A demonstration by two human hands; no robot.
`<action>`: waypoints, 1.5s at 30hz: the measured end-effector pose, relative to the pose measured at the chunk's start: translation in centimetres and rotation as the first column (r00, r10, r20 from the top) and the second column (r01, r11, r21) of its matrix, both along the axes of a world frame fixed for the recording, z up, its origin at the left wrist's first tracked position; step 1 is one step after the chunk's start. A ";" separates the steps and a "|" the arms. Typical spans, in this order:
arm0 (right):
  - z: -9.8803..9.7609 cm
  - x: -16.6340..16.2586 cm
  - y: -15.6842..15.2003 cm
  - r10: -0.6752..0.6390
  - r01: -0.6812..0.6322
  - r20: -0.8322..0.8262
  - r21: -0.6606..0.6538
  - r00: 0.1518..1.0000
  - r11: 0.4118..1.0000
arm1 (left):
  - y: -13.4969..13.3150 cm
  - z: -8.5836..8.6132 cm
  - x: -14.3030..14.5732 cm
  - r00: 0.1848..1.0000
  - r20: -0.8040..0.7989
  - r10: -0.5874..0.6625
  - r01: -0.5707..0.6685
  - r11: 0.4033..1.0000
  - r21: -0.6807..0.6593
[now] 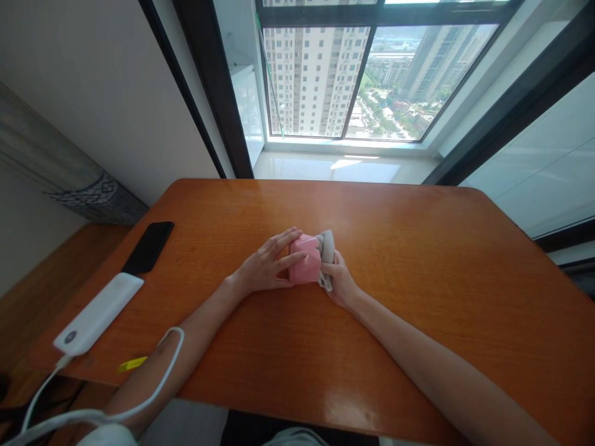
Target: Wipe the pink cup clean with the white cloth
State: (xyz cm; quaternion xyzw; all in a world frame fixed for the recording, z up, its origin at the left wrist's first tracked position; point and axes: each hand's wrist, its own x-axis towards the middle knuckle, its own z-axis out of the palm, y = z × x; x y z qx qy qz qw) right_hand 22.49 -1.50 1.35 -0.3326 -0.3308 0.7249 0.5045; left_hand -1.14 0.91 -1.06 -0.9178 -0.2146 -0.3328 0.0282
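At the middle of the wooden table (pixel 409 260) is a small pink box-like object (pixel 305 263). My left hand (pixel 269 263) is closed around its left side, fingers laid across the top and front. On the right side, my right hand (pixel 341 280) grips a bunched grey cloth (pixel 327 251), which is pressed against the pink object. What kind of object the pink thing is, I cannot tell. The underside of it and part of the cloth are hidden by my fingers.
A black phone (pixel 149 248) and a white power bank (pixel 98 314) lie along the table's left side. The power bank's white cable (pixel 174 353) loops over my left forearm. Beside that forearm lies a yellow item (pixel 132 364). Beyond the far edge stands a window (pixel 372 80).
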 end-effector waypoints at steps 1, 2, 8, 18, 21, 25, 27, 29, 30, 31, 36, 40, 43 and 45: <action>-0.1 0.0 0.0 0.014 -0.014 0.004 0.012 1.000 1.000 | 0.0 0.0 0.0 1.000 0.017 -0.007 0.007 1.000 0.001; -0.2 0.1 0.0 0.030 -0.030 0.011 0.023 0.999 0.999 | 0.0 0.1 0.0 0.999 0.035 -0.015 0.015 1.000 0.005; -0.6 0.1 -0.4 0.062 -0.072 0.087 0.117 0.994 0.991 | -0.8 0.4 0.4 0.983 0.172 0.056 -0.029 0.988 -0.153; -0.8 0.4 -0.5 0.072 -0.162 0.277 0.316 0.958 0.935 | -1.6 1.0 1.0 0.942 0.299 0.155 0.002 0.886 -0.464; -0.4 0.3 -0.8 0.051 -0.178 0.336 0.361 0.940 0.915 | -1.8 0.9 1.1 0.929 0.276 0.245 -0.050 0.825 -0.562; -0.3 0.3 -1.1 0.041 -0.192 0.387 0.359 0.921 0.913 | -1.9 0.8 1.3 0.928 0.233 0.290 -0.104 0.804 -0.585; -0.6 0.3 -1.0 0.064 -0.186 0.376 0.300 0.925 0.936 | -1.8 0.8 1.2 0.936 0.229 0.268 -0.100 0.825 -0.557; -0.9 0.2 -0.8 0.078 -0.156 0.344 0.205 0.936 0.966 | -1.6 0.6 1.0 0.953 0.225 0.202 -0.070 0.871 -0.485; -1.0 0.2 -0.6 0.072 -0.128 0.315 0.161 0.946 0.979 | -1.5 0.5 0.9 0.966 0.207 0.157 -0.054 0.901 -0.430; -1.1 0.2 -0.5 0.058 -0.095 0.274 0.125 0.960 0.988 | -1.5 0.4 0.8 0.977 0.179 0.113 -0.041 0.930 -0.365; -0.6 0.0 0.1 0.018 -0.021 0.080 0.035 0.997 0.999 | -1.5 0.4 0.8 0.994 0.067 0.090 -0.076 0.980 -0.182; -0.7 0.1 0.1 0.055 -0.061 0.082 0.063 0.995 0.996 | -1.9 0.7 1.4 0.984 0.142 0.104 -0.065 0.964 -0.258; -1.2 0.3 0.0 0.071 -0.093 0.143 0.152 0.987 0.984 | -2.2 0.8 1.8 0.957 0.255 0.141 -0.036 0.926 -0.377; -1.4 0.4 -0.1 0.058 -0.107 0.212 0.228 0.975 0.968 | -2.4 0.9 2.0 0.937 0.288 0.199 -0.029 0.864 -0.503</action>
